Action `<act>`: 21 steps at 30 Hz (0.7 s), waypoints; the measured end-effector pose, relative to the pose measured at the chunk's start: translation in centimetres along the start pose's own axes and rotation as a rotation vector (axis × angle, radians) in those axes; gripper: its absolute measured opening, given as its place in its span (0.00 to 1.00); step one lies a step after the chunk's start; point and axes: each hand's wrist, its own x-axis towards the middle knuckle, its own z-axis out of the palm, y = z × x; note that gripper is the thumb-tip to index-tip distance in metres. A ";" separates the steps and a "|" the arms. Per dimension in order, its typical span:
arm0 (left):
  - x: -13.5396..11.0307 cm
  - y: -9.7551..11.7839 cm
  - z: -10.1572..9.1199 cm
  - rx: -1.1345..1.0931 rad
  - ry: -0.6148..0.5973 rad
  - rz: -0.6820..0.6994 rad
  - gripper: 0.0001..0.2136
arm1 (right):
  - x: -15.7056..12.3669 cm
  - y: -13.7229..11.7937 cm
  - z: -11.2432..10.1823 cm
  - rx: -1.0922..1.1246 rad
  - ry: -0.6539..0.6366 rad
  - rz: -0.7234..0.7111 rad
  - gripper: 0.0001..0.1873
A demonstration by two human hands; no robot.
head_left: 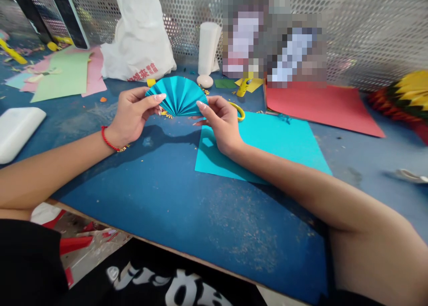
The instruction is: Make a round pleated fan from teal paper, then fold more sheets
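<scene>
Over the black shirt [140, 261], the left hand [131, 115] and right hand [221, 124] pinch a pleated teal paper fan [178, 96] at both ends, where too tight a grip could crush its folds.

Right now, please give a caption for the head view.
Left hand and right hand pinch a pleated teal paper fan.
</scene>
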 end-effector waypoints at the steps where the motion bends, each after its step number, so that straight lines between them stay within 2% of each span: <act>1: 0.1 -0.1 -0.1 -0.003 0.006 -0.005 0.14 | 0.0 0.1 0.0 -0.008 0.010 0.002 0.26; 6: 0.3 -0.2 -0.5 -0.011 0.005 -0.025 0.12 | 0.1 0.0 0.0 -0.014 0.035 0.043 0.28; 10: 0.5 -0.6 -0.9 -0.063 -0.021 0.003 0.11 | 0.1 -0.2 0.1 0.028 0.002 0.042 0.29; 13: 0.6 -0.7 -1.1 -0.106 -0.013 -0.020 0.11 | 0.1 -0.2 0.1 0.020 -0.013 0.059 0.29; 17: 0.6 -0.3 -0.8 -0.151 0.061 -0.079 0.16 | 0.1 -0.3 0.1 -0.006 -0.043 0.094 0.27; 21: 0.3 0.1 -0.5 -0.150 0.022 -0.073 0.13 | 0.1 -0.4 0.2 0.018 -0.077 0.099 0.23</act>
